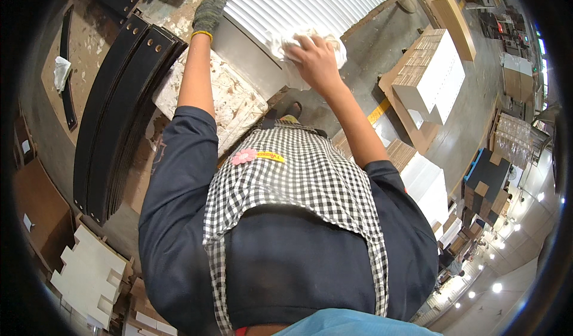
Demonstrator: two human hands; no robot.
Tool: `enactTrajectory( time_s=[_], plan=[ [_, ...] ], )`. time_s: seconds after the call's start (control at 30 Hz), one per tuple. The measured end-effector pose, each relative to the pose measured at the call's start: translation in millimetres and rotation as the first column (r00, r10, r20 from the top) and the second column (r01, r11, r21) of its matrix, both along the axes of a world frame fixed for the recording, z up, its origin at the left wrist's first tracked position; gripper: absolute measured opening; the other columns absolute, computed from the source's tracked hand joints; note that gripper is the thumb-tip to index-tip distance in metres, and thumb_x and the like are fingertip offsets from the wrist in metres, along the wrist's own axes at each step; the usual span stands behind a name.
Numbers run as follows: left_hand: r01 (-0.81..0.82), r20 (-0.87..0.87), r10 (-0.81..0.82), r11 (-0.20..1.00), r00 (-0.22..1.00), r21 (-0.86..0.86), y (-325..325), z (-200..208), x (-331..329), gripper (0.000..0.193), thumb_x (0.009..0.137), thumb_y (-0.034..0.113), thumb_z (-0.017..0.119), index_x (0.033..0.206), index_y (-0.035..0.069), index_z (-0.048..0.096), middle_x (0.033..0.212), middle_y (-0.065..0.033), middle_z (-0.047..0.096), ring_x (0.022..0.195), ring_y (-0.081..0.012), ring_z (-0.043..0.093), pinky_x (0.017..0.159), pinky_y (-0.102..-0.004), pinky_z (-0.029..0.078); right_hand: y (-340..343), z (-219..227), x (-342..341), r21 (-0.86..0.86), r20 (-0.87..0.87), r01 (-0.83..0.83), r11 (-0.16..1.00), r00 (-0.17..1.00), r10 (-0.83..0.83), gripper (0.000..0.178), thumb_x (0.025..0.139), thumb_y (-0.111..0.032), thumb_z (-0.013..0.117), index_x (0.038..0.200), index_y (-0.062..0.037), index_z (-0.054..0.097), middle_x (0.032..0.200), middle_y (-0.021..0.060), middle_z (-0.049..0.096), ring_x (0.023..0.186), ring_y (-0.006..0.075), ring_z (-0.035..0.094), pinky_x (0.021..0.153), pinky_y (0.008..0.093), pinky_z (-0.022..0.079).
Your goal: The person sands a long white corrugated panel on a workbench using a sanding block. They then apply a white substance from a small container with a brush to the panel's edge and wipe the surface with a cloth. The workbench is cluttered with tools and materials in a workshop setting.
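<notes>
My left hand [209, 12], in a dark grey knit glove with a yellow cuff, rests against the left edge of a stack of white boards [310, 2]. Its fingers look stretched along that edge, though they do not show separately. The boards form a white ribbed top, with a plain grey face [245, 52] toward me. My right hand [313, 55], bare and slightly blurred, is closed on a bunched white cloth [338, 49]. It presses the cloth at the stack's near right corner. Below the stack is a white, paint-flaked block [224, 97].
Curved black panels [131, 97] with round holes stand stacked at the left. Beyond them lies a crumpled white piece [61, 73]. White and brown board stacks [430, 73] sit on the right. Notched white boards [89, 273] lie lower left. A foot [293, 109] shows beneath the stack.
</notes>
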State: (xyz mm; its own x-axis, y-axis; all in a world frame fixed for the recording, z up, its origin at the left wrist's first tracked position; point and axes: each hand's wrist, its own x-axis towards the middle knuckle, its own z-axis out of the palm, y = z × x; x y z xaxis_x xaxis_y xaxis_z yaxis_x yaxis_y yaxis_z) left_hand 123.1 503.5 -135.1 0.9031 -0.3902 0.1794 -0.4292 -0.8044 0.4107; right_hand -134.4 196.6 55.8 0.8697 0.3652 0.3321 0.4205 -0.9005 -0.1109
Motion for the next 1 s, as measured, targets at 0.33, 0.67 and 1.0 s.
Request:
enactTrajectory(
  time_s=[0.33, 0.67, 1.0],
  plan=[
    [-0.601, -0.591, 0.137, 0.311, 0.795, -0.737, -25, 75, -43, 0.072, 0.106, 0.061, 0.032, 0.142, 0.006, 0.060, 0.117, -0.0064, 0.077, 0.119, -0.0161, 0.062, 0.112, -0.0324, 0.036, -22, 94, -10, 0.415, -0.434, 0.323, 0.850, 0.892, -0.127, 0.031, 0.090, -0.020, 0.074, 0.121, -0.0182, 0.073, 0.128, 0.0088, 0.067, 0.117, 0.0330, 0.065, 0.100, 0.0474, 0.051],
    [-0.737, -0.743, 0.138, 0.334, 0.655, -0.588, -16, 62, -36, 0.096, 0.102, 0.075, 0.013, 0.139, 0.002, 0.063, 0.133, -0.0183, 0.069, 0.121, -0.0312, 0.066, 0.111, -0.0387, 0.043, 137, -56, 156, 0.054, -0.253, 0.040, 0.998, 0.967, -0.025, 0.045, 0.104, -0.039, 0.055, 0.148, -0.0301, 0.055, 0.160, 0.0159, 0.043, 0.146, 0.0434, 0.040, 0.119, 0.0601, 0.027],
    [-0.264, -0.099, 0.256, 0.764, 0.962, -0.589, -58, 196, -198, 0.057, 0.109, 0.031, 0.050, 0.156, 0.000, 0.037, 0.164, -0.0218, 0.032, 0.153, -0.0342, 0.031, 0.124, -0.0457, 0.029, 111, -21, 219, 0.015, -0.144, 0.110, 0.994, 0.984, -0.106, 0.032, 0.099, -0.040, 0.062, 0.125, -0.0258, 0.074, 0.124, 0.0080, 0.066, 0.113, 0.0310, 0.063, 0.099, 0.0461, 0.046]
  ],
)
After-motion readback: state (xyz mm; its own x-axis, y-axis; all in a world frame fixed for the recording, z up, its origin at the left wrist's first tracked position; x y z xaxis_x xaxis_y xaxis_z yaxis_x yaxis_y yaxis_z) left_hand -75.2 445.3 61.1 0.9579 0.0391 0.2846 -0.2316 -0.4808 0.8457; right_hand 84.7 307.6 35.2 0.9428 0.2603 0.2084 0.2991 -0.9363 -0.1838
